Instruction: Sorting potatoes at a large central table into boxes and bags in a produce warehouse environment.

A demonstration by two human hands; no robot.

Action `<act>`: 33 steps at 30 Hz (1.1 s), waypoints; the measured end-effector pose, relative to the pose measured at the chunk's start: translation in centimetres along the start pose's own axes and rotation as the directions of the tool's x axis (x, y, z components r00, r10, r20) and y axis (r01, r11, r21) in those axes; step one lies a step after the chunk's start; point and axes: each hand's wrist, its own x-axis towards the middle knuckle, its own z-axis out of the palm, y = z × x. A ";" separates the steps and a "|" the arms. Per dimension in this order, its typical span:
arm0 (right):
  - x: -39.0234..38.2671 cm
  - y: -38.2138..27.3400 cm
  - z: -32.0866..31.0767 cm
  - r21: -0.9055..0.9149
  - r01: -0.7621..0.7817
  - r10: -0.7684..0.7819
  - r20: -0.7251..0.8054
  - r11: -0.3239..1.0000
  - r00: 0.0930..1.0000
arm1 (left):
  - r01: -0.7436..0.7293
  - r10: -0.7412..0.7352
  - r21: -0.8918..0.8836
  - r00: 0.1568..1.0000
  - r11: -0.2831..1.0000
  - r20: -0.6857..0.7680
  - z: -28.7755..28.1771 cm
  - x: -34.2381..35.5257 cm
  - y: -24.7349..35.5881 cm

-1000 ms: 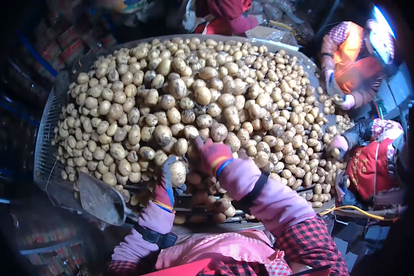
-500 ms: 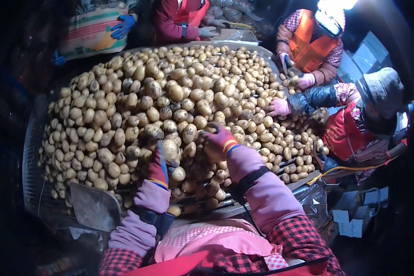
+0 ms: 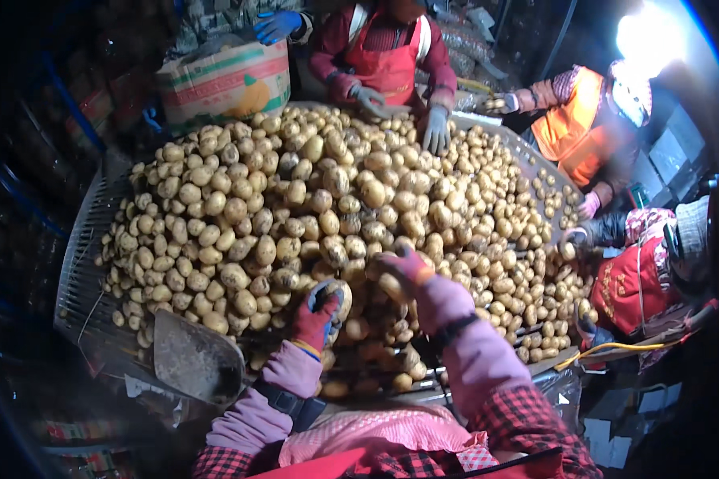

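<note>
While the left hand is curled round a potato, thumb and fingers pinching its sides, the right hand sits just beside it, fingers bent over a second potato; blurred there, can't tell if it's gripped. Both hands gloved, at the near side of the pile of potatoes, which covers most of the slatted bench. Held potato is just above the bench's near edge, left of the right hand. Flat grey scoop lies at the near left, against the pile. Far side: co-worker in red apron, one grey glove on the potatoes. Right side: co-worker in orange vest, plus another in red vest, arms out to the pile. Carton at far left, blue glove over its top. Yellow cable runs along the right edge.
</note>
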 end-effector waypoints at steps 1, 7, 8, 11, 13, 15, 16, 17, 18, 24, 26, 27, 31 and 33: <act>-1.3 1.0 -0.3 0.387 0.101 -0.117 0.018 0.917 0.993 | -0.031 0.030 0.026 0.999 0.999 0.046 0.7 0.1 0.5; -11.2 3.1 0.4 0.208 0.525 -0.446 -0.331 0.825 0.832 | -0.053 -0.014 0.273 0.972 0.961 0.237 10.1 0.6 0.6; -12.9 3.1 0.8 0.918 0.155 -0.127 -0.116 0.364 0.985 | -0.261 0.120 0.470 0.943 0.843 0.309 11.7 0.7 0.5; -16.2 3.4 -0.3 0.881 -0.083 -0.101 0.040 -0.466 0.994 | -0.713 0.242 0.596 0.693 0.370 0.680 14.7 -0.7 1.6; -19.1 4.7 -0.7 0.851 -0.110 -0.164 0.029 -0.514 0.986 | -0.744 -0.043 0.565 0.591 0.356 0.805 16.0 -1.7 2.2; -22.1 6.5 -0.1 0.900 0.055 -0.016 -0.068 -0.432 0.998 | -0.832 -0.179 0.496 0.464 0.250 0.868 17.0 -3.0 2.4; -23.3 7.6 0.5 0.853 0.079 0.011 -0.086 -0.515 0.996 | -0.829 -0.159 0.454 0.425 0.326 0.891 17.6 -3.8 2.1; -24.5 8.9 0.9 0.837 0.145 0.025 -0.155 -0.527 0.988 | -0.824 -0.130 0.441 0.424 0.355 0.896 18.4 -4.5 1.4; -25.5 10.2 1.4 0.808 0.208 0.050 -0.217 -0.551 0.975 | -0.833 -0.058 0.385 0.396 0.396 0.916 19.0 -5.3 0.5; -30.4 15.5 1.6 0.533 0.557 0.196 -0.586 -0.637 0.786 | -0.105 -0.394 0.562 0.608 0.821 0.690 24.8 -10.2 -7.5; -34.1 16.4 0.5 0.427 0.577 0.076 -0.756 -0.696 0.650 | 0.058 -0.466 0.523 0.544 0.850 0.698 27.3 -13.5 -9.5; -36.9 16.8 0.2 0.432 0.634 0.131 -0.753 -0.641 0.645 | -0.196 -0.364 0.515 0.507 0.834 0.781 28.4 -15.3 -9.9; -52.5 18.9 0.1 0.300 0.944 0.472 -0.818 -0.136 0.328 | -0.017 -0.356 0.377 0.290 0.926 0.888 32.0 -19.5 -8.9; -60.9 21.4 0.7 0.202 0.972 0.557 -0.824 0.118 0.103 | -0.020 -0.349 0.372 0.305 0.928 0.886 32.4 -19.2 -8.1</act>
